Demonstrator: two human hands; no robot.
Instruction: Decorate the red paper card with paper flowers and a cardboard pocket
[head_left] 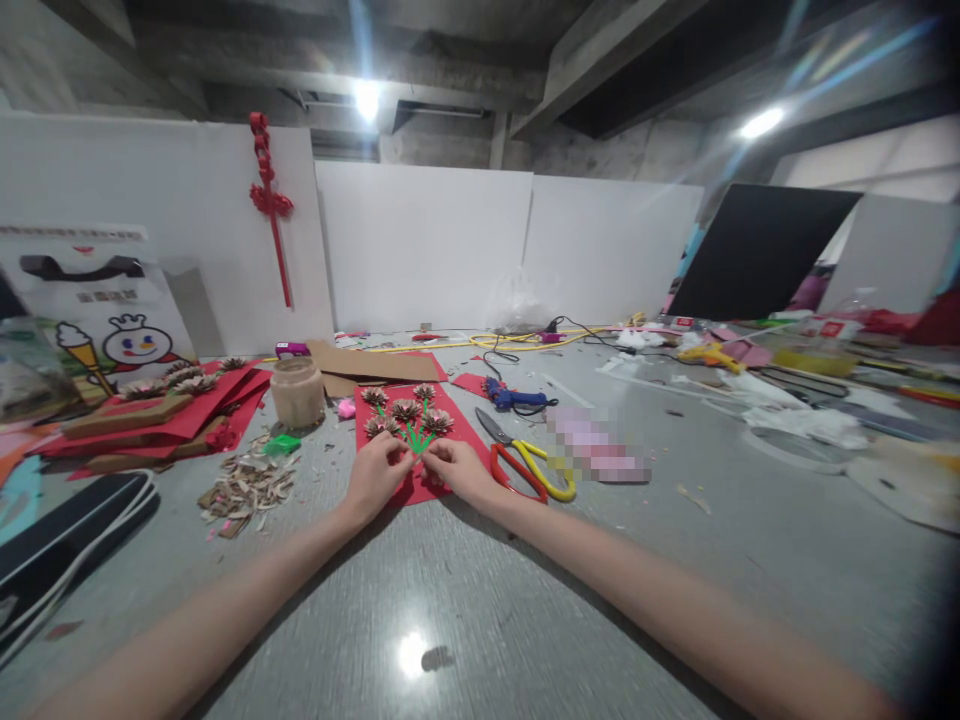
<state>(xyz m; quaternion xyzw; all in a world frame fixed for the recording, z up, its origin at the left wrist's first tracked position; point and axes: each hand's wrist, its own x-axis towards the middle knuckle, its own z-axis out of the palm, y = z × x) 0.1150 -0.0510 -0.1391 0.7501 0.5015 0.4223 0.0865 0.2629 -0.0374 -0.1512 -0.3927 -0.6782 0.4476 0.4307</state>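
Fingers (396, 449) on the left hand (373, 475) and right hand (461, 472) are pinched in close at the green stems (417, 437), though it's kinda small, so can't tell if they're really gripping. Red paper (466, 427) sits right under them, 5 brown flowers (406, 411) at 12 o'clock. Scissors (517, 452) are at 3 o'clock, glue gun (519, 398) at 2, jar (298, 395) at 10, wood shavings (251, 485) around 9.

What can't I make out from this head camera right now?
All in the head view:
- Lower ends of the green stems: hidden by the left hand and right hand; whether either grips one is unclear.
- Pink item beside the scissors: pixelated over.
- Small print on the white bag: too blurred.
- Long dark object: cut off by the left edge.
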